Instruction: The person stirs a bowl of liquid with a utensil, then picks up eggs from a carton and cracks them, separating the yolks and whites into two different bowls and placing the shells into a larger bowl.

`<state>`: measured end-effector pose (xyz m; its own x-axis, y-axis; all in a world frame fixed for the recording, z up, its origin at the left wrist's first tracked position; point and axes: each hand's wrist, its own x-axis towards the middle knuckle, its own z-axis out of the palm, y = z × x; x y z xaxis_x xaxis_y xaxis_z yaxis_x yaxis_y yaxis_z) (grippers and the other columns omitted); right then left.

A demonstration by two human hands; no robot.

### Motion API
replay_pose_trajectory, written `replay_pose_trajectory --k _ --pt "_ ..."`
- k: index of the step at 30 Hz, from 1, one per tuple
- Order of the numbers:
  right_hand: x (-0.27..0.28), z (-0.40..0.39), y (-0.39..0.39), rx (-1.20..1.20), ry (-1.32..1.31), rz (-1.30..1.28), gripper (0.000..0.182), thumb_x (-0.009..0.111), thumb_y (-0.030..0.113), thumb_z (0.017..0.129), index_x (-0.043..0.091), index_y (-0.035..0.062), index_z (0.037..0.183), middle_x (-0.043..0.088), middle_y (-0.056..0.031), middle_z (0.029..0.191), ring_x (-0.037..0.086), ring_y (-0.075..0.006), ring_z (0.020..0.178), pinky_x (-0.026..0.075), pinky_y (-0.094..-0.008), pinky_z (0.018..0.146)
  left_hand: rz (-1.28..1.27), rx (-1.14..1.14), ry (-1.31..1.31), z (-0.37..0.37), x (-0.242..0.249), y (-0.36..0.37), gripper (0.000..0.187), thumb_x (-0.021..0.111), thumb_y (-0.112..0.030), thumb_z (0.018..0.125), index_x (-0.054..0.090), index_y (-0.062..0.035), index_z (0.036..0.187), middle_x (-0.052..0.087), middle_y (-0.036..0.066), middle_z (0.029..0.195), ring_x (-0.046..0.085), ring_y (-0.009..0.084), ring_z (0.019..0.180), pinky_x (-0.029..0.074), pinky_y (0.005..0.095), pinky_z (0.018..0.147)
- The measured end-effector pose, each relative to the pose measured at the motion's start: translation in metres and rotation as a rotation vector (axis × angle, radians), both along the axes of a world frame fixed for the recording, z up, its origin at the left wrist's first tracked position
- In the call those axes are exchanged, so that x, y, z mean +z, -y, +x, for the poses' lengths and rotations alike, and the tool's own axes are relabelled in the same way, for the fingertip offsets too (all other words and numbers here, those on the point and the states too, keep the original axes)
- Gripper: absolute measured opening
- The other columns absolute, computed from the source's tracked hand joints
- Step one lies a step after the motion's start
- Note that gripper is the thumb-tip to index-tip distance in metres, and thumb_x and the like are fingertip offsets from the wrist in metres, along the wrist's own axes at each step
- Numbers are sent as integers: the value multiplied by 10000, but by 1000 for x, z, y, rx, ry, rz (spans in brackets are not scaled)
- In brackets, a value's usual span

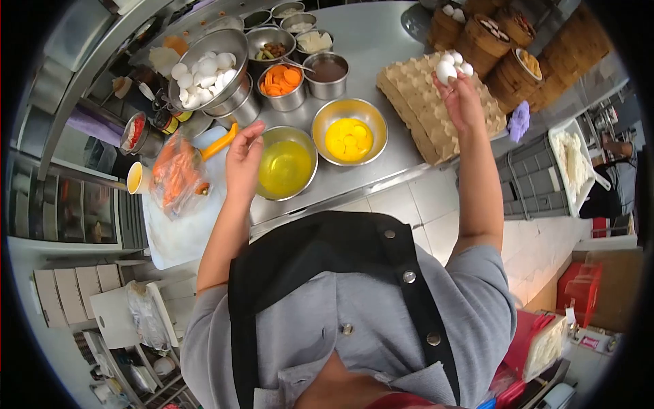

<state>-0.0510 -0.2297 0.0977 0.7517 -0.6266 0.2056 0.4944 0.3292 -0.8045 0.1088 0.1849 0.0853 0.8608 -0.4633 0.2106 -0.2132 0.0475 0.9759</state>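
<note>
My right hand [462, 102] is raised over the stacked cardboard egg trays [409, 102], its fingers closed on a white egg [445, 72]. More white eggs [466, 69] sit just beyond the fingertips. My left hand [243, 158] hovers empty at the left rim of a steel bowl of clear egg white [285, 163], its fingers loosely bent and apart. Right of that bowl, a second steel bowl [383, 131] contains several whole yolks [349, 139]. A large bowl of white eggs or shells [208, 75] stands at the back left.
A white cutting board [170, 238] carries a bag of carrots [178, 174] and a yellow-handled tool [219, 142]. Behind are a pot of carrot slices [280, 82] and a pot of dark liquid [328, 73]. Bamboo steamers [485, 39] line the back right; a paper cup [137, 178] stands left.
</note>
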Motion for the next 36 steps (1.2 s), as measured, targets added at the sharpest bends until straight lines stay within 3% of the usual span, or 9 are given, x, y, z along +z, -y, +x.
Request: replay_pose_trajectory --k 6,9,17,18,20,21,24,32,36 --pt "-55 -66 -132 -403 -400 -469 419 600 25 801 446 -4 1191 541 -129 1127 553 -227 1006 451 -297 862 -3 -167 -77 1 -16 11 216 497 -36 895 552 -1 1101 533 72 1225 505 120 1082 373 252 943" --pt "-93 -89 -153 -621 -566 -1033 424 617 -10 743 527 34 1154 533 -156 1129 498 -306 1089 418 -355 904 -16 -227 -102 -1 -21 19 213 494 -35 895 559 -11 1097 537 70 1219 510 113 1070 379 247 931" --pt "-138 -84 -164 -666 -659 -1225 425 596 3 775 496 44 1187 518 -156 1177 525 -290 1058 437 -353 886 26 -388 7 -10 -30 39 229 503 -18 876 575 -43 1092 555 51 1186 519 112 1053 398 238 892" --pt "-135 -80 -167 -672 -655 -1226 425 596 3 775 496 44 1187 518 -156 1177 525 -290 1058 437 -353 886 24 -423 11 -11 -30 41 240 513 -15 863 580 -55 1090 557 49 1178 517 113 1054 402 238 883" --pt "-125 -75 -178 -477 -570 -451 398 584 26 812 488 30 1197 533 -124 1161 544 -208 1028 459 -315 857 90 -480 60 -15 -29 44 265 510 -14 870 552 -48 1129 536 56 1210 502 131 1096 386 263 930" --pt "-108 -73 -182 -391 -513 -365 384 573 46 841 475 18 1211 549 -100 1121 547 -160 989 477 -299 827 151 -532 108 -17 -27 48 294 506 -13 876 525 -41 1168 516 63 1242 487 150 1138 370 287 976" --pt "-60 -59 -201 -161 -291 11 360 557 39 858 464 1 1204 584 -136 1071 609 -220 927 499 -320 791 189 -627 289 -28 -10 61 377 517 -18 869 482 -59 1242 472 55 1281 463 150 1164 373 298 979" --pt "-19 2 -217 356 -351 116 245 565 187 887 526 14 1056 609 -128 979 634 -193 755 533 -304 654 -57 -920 -228 -24 0 61 485 505 -4 845 412 -25 1320 537 43 1144 546 110 990 440 248 879" --pt "-13 23 -237 214 -553 -162 332 633 257 852 519 13 1047 605 -102 855 617 -159 658 519 -253 605 12 -803 -385 -19 -7 42 450 494 -5 863 420 -9 1306 521 71 1207 527 114 1062 444 260 893"
